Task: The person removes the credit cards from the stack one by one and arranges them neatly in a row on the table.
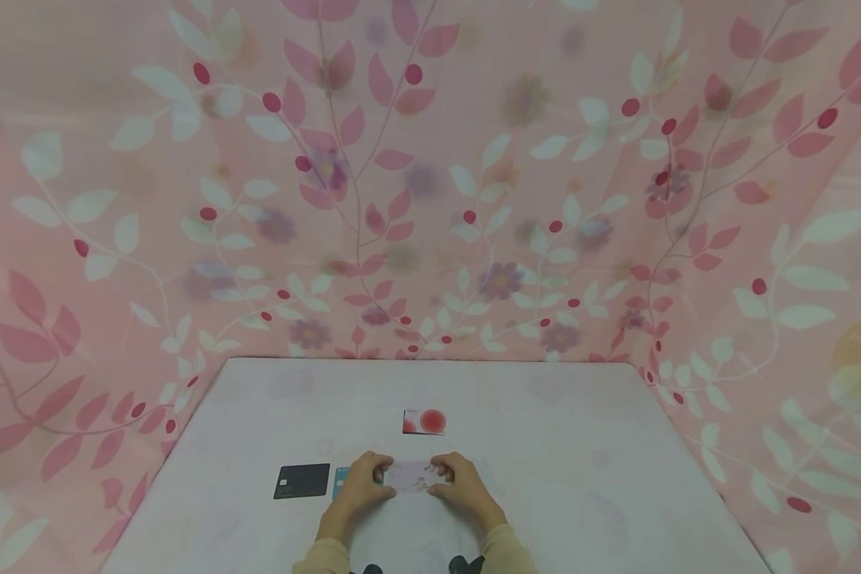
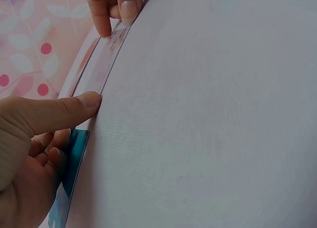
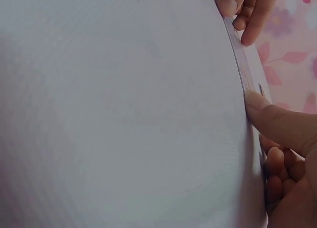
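A pale lilac card [image 1: 406,477] with a small printed pattern lies flat at the middle of the white table, between my two hands. My left hand [image 1: 361,483] pinches its left end, thumb at the near edge and index finger at the far edge. The right hand [image 1: 468,488] pinches the right end in the same manner. Partly hidden behind my left hand is a blue card [image 1: 340,477], which in the left wrist view shows as a teal strip [image 2: 75,156] under the curled fingers.
A black card [image 1: 303,481] with a chip lies left of the blue one. Beyond the hands is a white card with red circles [image 1: 424,422]. The white tabletop [image 1: 574,478] meets a pink floral curtain [image 1: 430,199] at its back and sides.
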